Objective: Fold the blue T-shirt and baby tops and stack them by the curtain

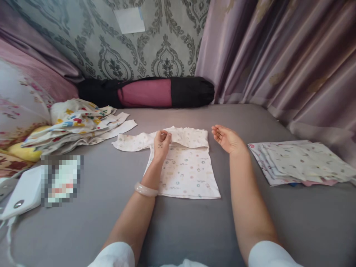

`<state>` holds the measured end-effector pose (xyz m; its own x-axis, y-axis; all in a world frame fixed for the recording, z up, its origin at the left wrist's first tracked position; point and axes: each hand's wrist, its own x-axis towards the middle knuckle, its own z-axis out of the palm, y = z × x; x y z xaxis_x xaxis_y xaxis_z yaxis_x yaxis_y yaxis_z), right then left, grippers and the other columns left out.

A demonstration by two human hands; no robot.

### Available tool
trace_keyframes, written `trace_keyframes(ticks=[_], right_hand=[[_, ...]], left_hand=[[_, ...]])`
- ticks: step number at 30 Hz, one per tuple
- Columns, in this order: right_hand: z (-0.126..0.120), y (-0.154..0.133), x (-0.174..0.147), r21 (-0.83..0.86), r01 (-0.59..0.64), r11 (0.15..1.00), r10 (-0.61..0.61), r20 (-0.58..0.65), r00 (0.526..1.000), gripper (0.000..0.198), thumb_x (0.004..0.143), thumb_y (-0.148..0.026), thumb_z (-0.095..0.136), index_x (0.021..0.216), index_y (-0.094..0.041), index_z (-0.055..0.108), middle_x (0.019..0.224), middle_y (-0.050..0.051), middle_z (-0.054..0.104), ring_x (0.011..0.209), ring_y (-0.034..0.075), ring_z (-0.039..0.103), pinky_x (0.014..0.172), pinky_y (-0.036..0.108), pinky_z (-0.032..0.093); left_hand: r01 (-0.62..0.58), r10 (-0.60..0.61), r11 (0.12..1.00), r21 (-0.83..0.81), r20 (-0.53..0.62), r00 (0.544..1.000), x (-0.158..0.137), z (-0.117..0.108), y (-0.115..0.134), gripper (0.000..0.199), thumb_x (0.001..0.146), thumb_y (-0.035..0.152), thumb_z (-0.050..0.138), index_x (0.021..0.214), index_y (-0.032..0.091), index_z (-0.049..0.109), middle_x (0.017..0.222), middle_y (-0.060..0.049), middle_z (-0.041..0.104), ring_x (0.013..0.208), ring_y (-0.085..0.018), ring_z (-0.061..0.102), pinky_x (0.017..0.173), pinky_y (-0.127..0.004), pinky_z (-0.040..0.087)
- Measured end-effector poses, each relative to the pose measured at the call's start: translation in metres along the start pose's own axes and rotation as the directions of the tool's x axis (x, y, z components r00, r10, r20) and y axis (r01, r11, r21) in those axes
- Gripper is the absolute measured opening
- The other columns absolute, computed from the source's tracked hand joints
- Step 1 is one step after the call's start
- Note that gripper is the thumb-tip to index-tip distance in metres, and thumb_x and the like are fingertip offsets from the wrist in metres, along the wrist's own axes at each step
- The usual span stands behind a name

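A small white long-sleeved shirt (186,174) with a fine pastel print lies flat in front of me. One of its sleeves stretches out to the left, while the other is folded across the chest. My left hand (162,144) is closed at the end of the folded sleeve, its fingertips pinched on the cloth and partly hidden. A pale bangle circles that wrist. Just right of the shirt, my right hand (227,138) is raised with nothing in it, the fingers loosely bent and apart from the fabric.
Grey bedding (111,207) spreads beneath everything. Loose printed clothes (80,124) are heaped at left, with a white power bank (25,193) and cable nearer me. Folded clothes (303,161) are stacked at right. A black and maroon roll bag (147,92) lies along the wall.
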<state>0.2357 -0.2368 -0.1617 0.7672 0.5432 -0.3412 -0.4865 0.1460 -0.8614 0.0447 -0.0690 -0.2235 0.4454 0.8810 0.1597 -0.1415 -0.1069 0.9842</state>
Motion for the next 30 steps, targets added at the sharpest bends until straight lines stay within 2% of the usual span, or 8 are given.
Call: trace_keyframes(ticks=[6,11,13,15,18,21,25,30], right_hand=[[0.002,0.011,0.007,-0.081,0.024,0.996,-0.024,-0.006,1.0,0.014,0.085,-0.008,0.055,0.079,-0.018,0.064,0.079,0.001,0.07,0.068,0.008,0.066,0.06,0.017,0.052],[0.013,0.03,0.013,-0.389,0.162,0.907,-0.167,0.021,0.986,0.013,0.086,-0.014,0.054,0.089,-0.019,0.065,0.095,0.004,0.072,0.086,0.012,0.067,0.08,0.026,0.053],[0.022,0.041,0.012,-0.58,0.271,0.768,-0.237,0.135,0.962,0.02,0.089,-0.02,0.051,0.101,-0.019,0.066,0.109,0.007,0.07,0.102,0.016,0.065,0.093,0.032,0.049],[0.03,0.054,0.008,-0.735,0.394,0.552,-0.249,0.305,0.919,0.031,0.091,-0.023,0.046,0.117,-0.019,0.063,0.126,0.01,0.063,0.118,0.018,0.057,0.103,0.035,0.042],[0.041,0.072,-0.003,-0.824,0.536,0.183,-0.145,0.516,0.844,0.045,0.096,-0.029,0.038,0.137,-0.018,0.051,0.15,0.01,0.04,0.14,0.02,0.032,0.116,0.04,0.022],[0.045,0.084,-0.012,-0.823,0.561,-0.089,-0.026,0.565,0.825,0.053,0.099,-0.039,0.029,0.147,-0.018,0.038,0.159,0.009,0.021,0.147,0.024,0.009,0.118,0.048,0.004],[0.042,0.091,-0.016,-0.826,0.51,-0.241,-0.011,0.528,0.849,0.057,0.1,-0.045,0.02,0.151,-0.021,0.03,0.16,0.008,0.017,0.147,0.023,0.007,0.118,0.048,0.003],[0.036,0.093,-0.011,-0.876,0.386,-0.288,-0.099,0.429,0.898,0.064,0.099,-0.049,0.017,0.152,-0.015,0.026,0.16,0.012,0.014,0.147,0.025,0.009,0.117,0.05,0.007]], left_hand=[[-0.1,0.101,0.995,0.021,-0.068,0.993,0.012,-0.009,-0.006,0.018,0.076,0.031,0.061,0.086,0.02,0.051,0.076,0.001,0.058,0.068,-0.011,0.056,0.065,-0.022,0.048],[-0.124,0.143,0.967,0.222,-0.071,0.987,0.017,-0.017,-0.013,0.014,0.081,0.025,0.052,0.093,0.019,0.055,0.092,-0.006,0.065,0.087,-0.015,0.062,0.08,-0.028,0.05],[-0.122,0.14,0.954,0.275,-0.048,0.989,0.017,-0.019,-0.014,0.021,0.082,0.023,0.049,0.102,0.019,0.056,0.098,-0.007,0.066,0.089,-0.017,0.063,0.079,-0.029,0.051],[-0.121,0.134,0.939,0.322,-0.018,0.991,0.015,-0.02,-0.014,0.033,0.082,0.021,0.047,0.114,0.019,0.055,0.101,-0.007,0.067,0.086,-0.017,0.064,0.077,-0.029,0.052],[-0.168,0.173,0.895,0.414,0.026,0.985,0.013,-0.022,-0.014,0.04,0.082,0.018,0.043,0.12,0.019,0.057,0.105,-0.008,0.067,0.09,-0.018,0.064,0.084,-0.032,0.051],[-0.265,0.25,0.823,0.502,0.099,0.963,0.012,-0.025,-0.015,0.035,0.081,0.014,0.042,0.107,0.018,0.066,0.107,-0.007,0.067,0.1,-0.02,0.062,0.093,-0.033,0.047],[-0.321,0.28,0.755,0.572,0.161,0.946,0.014,-0.027,-0.02,0.033,0.08,0.011,0.04,0.097,0.018,0.067,0.108,-0.007,0.067,0.103,-0.02,0.061,0.096,-0.033,0.046],[-0.316,0.25,0.7,0.641,0.194,0.949,0.016,-0.028,-0.029,0.035,0.081,0.008,0.038,0.099,0.017,0.066,0.11,-0.009,0.066,0.103,-0.021,0.061,0.097,-0.036,0.046]])
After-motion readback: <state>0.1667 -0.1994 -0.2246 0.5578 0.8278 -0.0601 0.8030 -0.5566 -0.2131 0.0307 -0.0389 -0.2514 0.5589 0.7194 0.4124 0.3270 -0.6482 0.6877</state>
